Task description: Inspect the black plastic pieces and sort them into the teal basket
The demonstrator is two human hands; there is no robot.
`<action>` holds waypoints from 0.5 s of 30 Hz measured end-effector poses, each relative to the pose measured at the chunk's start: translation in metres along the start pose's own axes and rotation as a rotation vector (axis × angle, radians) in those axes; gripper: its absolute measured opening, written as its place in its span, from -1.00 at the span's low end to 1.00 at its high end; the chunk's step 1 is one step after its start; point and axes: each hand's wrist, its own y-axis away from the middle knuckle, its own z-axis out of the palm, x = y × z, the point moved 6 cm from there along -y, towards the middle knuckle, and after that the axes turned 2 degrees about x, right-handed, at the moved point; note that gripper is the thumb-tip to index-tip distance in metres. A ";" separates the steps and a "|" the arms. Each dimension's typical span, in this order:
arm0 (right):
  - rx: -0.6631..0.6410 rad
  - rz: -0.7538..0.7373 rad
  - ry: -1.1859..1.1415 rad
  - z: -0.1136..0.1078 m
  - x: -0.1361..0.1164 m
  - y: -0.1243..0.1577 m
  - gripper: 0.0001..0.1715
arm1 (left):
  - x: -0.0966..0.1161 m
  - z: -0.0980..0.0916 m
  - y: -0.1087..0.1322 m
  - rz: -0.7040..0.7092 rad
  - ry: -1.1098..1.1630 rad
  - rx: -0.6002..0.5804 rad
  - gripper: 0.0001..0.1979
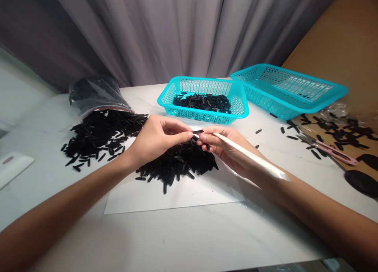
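My left hand pinches a small black sliver between thumb and fingertips. My right hand grips a long white paper-wrapped stick along its palm, and its fingertips meet the same sliver from the other side. Below both hands, a heap of black slivers lies on a white sheet. A larger heap of the same pieces spreads to the left of my left hand. Part of the lower heap is hidden by my hands.
A teal mesh basket holds black pieces behind my hands, and a second teal basket stands to its right. A clear bag lies at the back left. Pink-handled scissors and scattered black pieces lie at right.
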 end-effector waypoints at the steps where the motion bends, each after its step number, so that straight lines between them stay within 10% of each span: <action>1: -0.008 0.005 -0.003 0.000 0.001 0.000 -0.75 | 0.000 0.000 0.000 0.002 -0.003 -0.004 -0.87; 8: -0.030 0.067 -0.064 -0.003 0.012 -0.004 -0.90 | -0.001 -0.002 -0.004 0.034 -0.006 0.034 -0.88; 15: 0.154 0.147 -0.193 -0.008 0.019 -0.006 -0.88 | -0.009 -0.023 -0.059 0.363 -0.221 0.546 -0.76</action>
